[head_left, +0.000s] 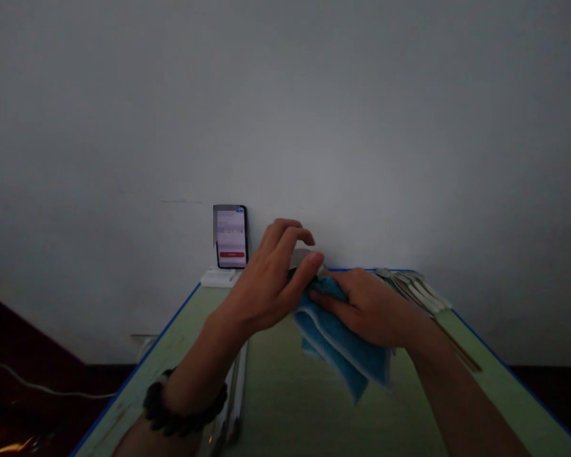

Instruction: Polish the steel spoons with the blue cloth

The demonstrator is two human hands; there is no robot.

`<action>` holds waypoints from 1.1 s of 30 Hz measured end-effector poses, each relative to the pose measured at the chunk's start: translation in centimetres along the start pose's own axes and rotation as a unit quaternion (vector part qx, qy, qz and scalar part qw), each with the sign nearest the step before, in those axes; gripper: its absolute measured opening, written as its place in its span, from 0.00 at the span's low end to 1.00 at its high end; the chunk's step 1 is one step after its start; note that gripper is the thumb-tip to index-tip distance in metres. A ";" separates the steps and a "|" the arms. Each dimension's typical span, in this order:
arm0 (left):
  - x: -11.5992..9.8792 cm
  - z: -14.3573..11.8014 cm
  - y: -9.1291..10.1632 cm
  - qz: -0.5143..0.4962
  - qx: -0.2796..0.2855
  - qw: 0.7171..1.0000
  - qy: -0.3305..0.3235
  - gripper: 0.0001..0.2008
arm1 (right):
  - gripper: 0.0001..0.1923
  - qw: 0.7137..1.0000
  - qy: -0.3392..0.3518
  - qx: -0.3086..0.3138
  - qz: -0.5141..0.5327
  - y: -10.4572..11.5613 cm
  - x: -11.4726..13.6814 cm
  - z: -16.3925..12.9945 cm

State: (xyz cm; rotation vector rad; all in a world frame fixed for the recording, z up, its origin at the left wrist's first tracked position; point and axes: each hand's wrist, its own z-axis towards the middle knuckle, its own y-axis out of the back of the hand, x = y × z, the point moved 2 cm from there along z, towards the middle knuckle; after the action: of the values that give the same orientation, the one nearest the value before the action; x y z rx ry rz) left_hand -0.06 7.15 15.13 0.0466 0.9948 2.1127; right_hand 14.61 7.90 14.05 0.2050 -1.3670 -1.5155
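Note:
A blue cloth [340, 346] is gripped in my right hand [366, 304], folded over with its corners hanging down above the table. Beyond the cloth shows part of a rounded greyish object [302, 257], mostly hidden by my hands; its kind is unclear. My left hand [273, 276] is close beside the cloth, fingers curved and apart, thumb stretched across in front of the greyish object. Whether the thumb touches that object is hard to see. A dark beaded bracelet [185, 406] circles my left wrist.
The pale green table [309, 412] with blue edging meets a plain wall. A phone [231, 238] stands upright on a white base [219, 277] at back left. Several long utensils [423, 295] lie at right; long silvery pieces [236, 393] lie near my left forearm.

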 end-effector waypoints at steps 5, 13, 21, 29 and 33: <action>1.6 0.1 0.4 0.110 0.040 0.993 -0.019 0.16 | 0.15 0.999 -0.036 0.015 -0.027 0.0 -0.4 0.1; 3.0 -0.3 2.1 0.055 -0.035 0.997 0.040 0.19 | 0.18 0.991 -0.116 0.069 -0.003 2.1 -1.8 -1.4; 0.7 -0.2 0.1 0.112 0.099 0.988 0.028 0.25 | 0.14 0.997 -0.051 0.042 -0.032 0.9 -0.6 -0.6; 1.5 -0.3 1.2 0.148 0.003 0.983 0.108 0.27 | 0.18 0.994 -0.101 0.044 -0.025 1.6 -1.6 -1.2; 0.1 -0.2 -0.2 0.156 0.053 0.986 0.018 0.25 | 0.16 0.998 -0.044 0.013 -0.047 0.5 -0.6 -0.5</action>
State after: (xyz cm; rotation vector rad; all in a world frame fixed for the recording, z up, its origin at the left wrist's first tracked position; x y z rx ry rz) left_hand -0.08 7.14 14.84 0.2313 1.1835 2.3474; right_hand 15.49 8.17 13.96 0.2244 -1.4650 -1.6002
